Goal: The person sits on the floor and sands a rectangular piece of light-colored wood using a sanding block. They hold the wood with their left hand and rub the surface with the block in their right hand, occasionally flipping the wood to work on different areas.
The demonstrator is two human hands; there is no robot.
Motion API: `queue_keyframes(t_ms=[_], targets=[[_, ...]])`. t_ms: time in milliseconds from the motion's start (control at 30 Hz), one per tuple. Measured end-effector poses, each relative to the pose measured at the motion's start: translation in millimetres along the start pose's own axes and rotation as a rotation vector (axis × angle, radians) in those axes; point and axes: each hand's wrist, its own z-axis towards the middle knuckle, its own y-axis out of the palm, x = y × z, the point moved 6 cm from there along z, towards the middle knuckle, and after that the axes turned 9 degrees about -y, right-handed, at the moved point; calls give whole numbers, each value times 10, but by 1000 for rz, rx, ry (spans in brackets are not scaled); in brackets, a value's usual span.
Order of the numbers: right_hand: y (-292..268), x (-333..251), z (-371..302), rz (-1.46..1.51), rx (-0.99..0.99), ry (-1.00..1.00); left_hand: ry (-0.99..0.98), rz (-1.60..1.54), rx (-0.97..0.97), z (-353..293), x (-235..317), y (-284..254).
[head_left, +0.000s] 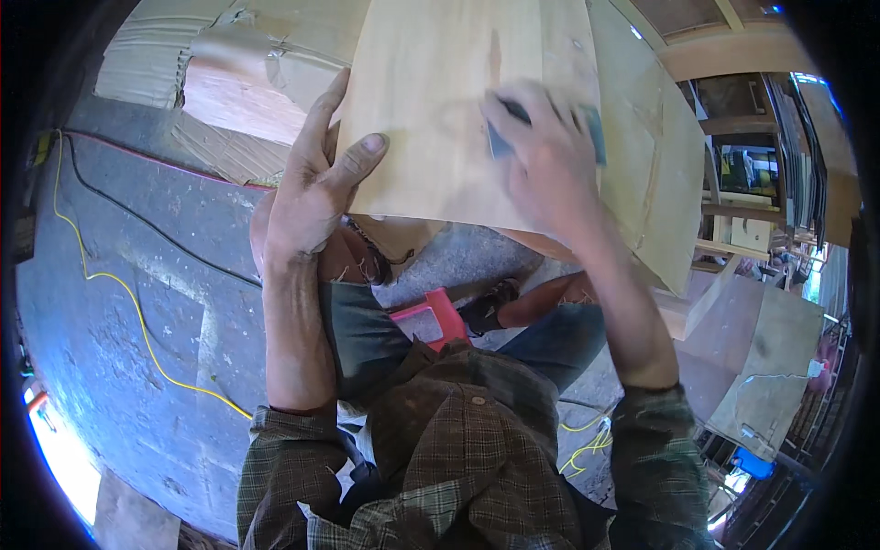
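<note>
Head view: a pale wooden panel (pixel 440 110) is steadied at its near left edge by the left hand (pixel 312 183), fingers spread open, while the right hand (pixel 550 156) is pressed flat on a dark sanding pad (pixel 502 137). Even pressure along the grain would likely serve best. The near edge overhangs the knees; the concrete floor (pixel 137 302), crossed by a yellow cable (pixel 137 321), lies left.

Pale wood, grey concrete

Your plywood panel (pixel 440 119) looks smooth and matt; the sanding pad (pixel 502 137) dark, the concrete floor (pixel 137 302) rough.
</note>
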Motion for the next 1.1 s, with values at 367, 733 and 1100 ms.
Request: queue_keyframes(t_ms=[367,733,1100], targets=[[24,-73,-61,10,64,11,-11,-41,1,12,-16,36],[225,552,431,8,61,202,12,-15,28,55,-7,100],[97,303,232,261,258,48,12,-26,51,42,18,99]])
